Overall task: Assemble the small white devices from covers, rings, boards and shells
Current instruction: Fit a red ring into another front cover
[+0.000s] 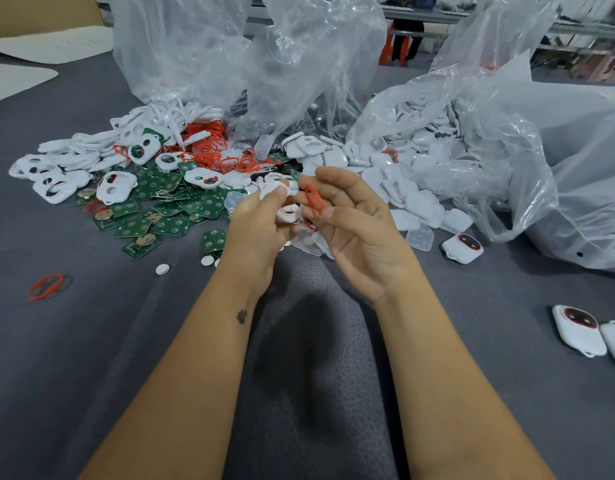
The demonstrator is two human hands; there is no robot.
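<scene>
My left hand [255, 225] grips a white cover [288, 211] above the grey table, fingers curled round its edge. Close to its right, my right hand [351, 220] pinches a red ring [314, 199] between thumb and fingers, palm turned up. Behind the hands lie heaps of parts: white covers [77, 168] at the left, green boards [167, 206] in front of them, red rings [212, 147] in the middle, white shells [403, 188] at the right. Three finished white devices lie at the right, one [462, 249] near and two [577, 329] by the frame's edge.
Large clear plastic bags [299, 64] stand behind the heaps, and another bag [506, 150] spills shells at the right. A loose red ring [46, 285] lies at the left on the grey table [126, 341]. Small white discs [163, 269] lie near my left wrist.
</scene>
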